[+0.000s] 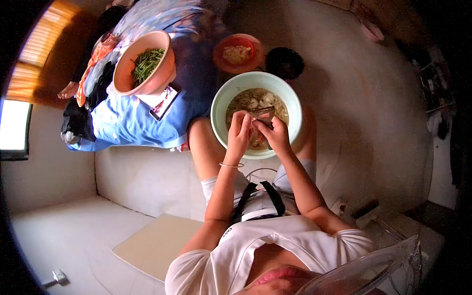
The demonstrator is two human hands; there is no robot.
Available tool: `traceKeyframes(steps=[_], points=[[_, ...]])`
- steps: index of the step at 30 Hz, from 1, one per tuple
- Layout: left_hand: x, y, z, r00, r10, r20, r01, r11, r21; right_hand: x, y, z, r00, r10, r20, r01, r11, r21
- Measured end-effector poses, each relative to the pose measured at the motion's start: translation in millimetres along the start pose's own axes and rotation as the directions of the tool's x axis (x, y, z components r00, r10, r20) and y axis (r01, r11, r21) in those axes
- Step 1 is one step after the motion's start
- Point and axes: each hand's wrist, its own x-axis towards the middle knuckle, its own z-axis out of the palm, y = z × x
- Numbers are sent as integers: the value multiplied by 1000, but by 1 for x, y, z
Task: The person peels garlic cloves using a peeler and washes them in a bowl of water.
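A pale green basin (220,129) stands between my knees with cloudy liquid and whitish pieces (255,98) in it. Over its near half, my left hand (239,129) is closed in a pinch, its fingertips close to those of my right hand. A small item between them is too blurred to name. My right hand (276,132) has its fingers closed round a dark, flat-bladed tool (264,112), which lies above the liquid.
A pink bowl of green beans (147,66) and a phone (165,102) rest on the blue bedding (132,125) at the left. Beyond the basin are a red bowl with pale pieces (237,53) and a black bowl (284,63). Someone's foot (68,90) shows far left.
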Motion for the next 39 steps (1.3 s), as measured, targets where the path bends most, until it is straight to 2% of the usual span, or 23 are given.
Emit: traceKeyframes(steps=[1, 2, 3, 5, 6, 7, 9, 11, 14, 17, 19, 23, 26, 29, 31, 35, 39], points=[[-1, 3, 2, 998, 68, 5, -68, 996, 49, 0, 4, 0, 996, -60, -66, 62, 998, 20], [-1, 1, -3, 996, -7, 91, 12, 998, -56, 0, 8, -3, 998, -18, -66, 15, 999, -44], [0, -3, -7, 995, -10, 98, 16, 998, -61, -2, 0, -3, 997, -18, -73, 14, 999, -50], [3, -13, -12, 995, 37, 94, -28, 995, -100, -4, -16, -1, 995, 87, -42, -82, 991, 102], [4, -8, -10, 998, 40, 55, -33, 993, -118, -6, -19, 1, 988, 150, -24, -139, 958, 251], [5, -8, -11, 998, 37, 53, -30, 992, -123, -7, -22, -2, 988, 153, -24, -142, 959, 246], [7, -9, -15, 995, -49, 84, 67, 970, -232, -8, -32, -11, 920, 194, 340, -316, 880, 355], [7, -10, -14, 996, -53, 78, 69, 972, -223, -13, -45, -10, 901, 219, 374, -352, 872, 339], [8, -13, -12, 995, -64, 77, 76, 983, -165, -14, -49, -11, 860, 295, 416, -403, 893, 201], [8, -16, -13, 994, -51, 96, 69, 977, -204, -16, -54, -5, 873, 319, 369, -413, 887, 208], [6, -11, -13, 994, -39, 99, 51, 991, -126, -16, -50, -5, 872, 322, 369, -415, 886, 208], [6, -14, -13, 997, -30, 70, 40, 988, -149, -16, -49, -6, 858, 321, 400, -427, 879, 212], [7, -14, -15, 995, 33, 92, -21, 992, -128, -17, -47, -8, 852, 327, 410, -439, 872, 216], [5, -9, -14, 990, 69, 119, -63, 997, -53, -19, -43, -7, 873, 299, 386, -407, 882, 237], [2, -6, -12, 996, 21, 82, -14, 997, -76, -21, -42, -6, 881, 284, 378, -394, 883, 255], [-1, -4, -5, 999, 12, 38, -9, 996, -87, -23, -43, -3, 901, 256, 349, -363, 886, 287], [0, -12, 0, 1000, 23, 9, -20, 980, -198, -24, -42, -2, 904, 268, 333, -368, 884, 289]])
